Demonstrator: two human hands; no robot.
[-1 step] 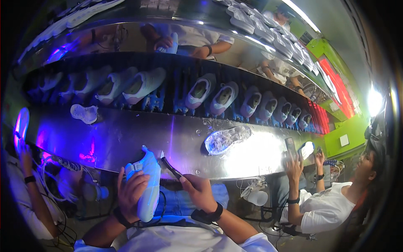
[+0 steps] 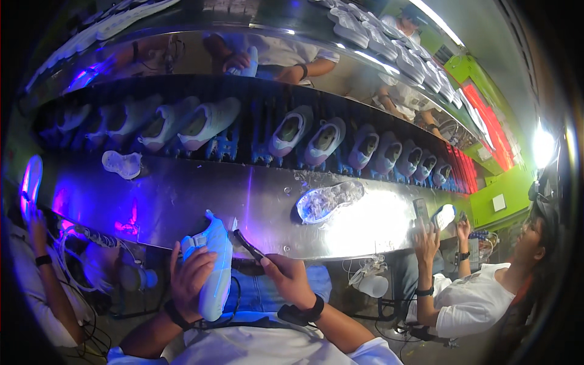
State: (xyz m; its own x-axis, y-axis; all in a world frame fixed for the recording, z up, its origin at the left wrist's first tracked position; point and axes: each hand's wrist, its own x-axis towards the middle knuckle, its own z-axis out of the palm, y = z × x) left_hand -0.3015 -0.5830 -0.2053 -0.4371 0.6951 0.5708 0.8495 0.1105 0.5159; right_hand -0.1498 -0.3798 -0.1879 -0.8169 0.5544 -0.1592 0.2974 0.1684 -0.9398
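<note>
gripping a pale shoe (image 2: pixel 214 274) in the left hand (image 2: pixel 190 281), right hand (image 2: pixel 291 281) clasps a dark tool (image 2: pixel 248 245) beside it

A clear sole (image 2: pixel 328 201) lies on the metal table (image 2: pixel 182 201) below racked shoes (image 2: pixel 292 131).

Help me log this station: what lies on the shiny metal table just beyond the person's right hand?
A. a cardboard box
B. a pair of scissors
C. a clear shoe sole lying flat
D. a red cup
C: a translucent shoe sole lies flat on the metal table, beyond the right hand that holds a dark brush-like tool; the left hand grips a white shoe.
</note>
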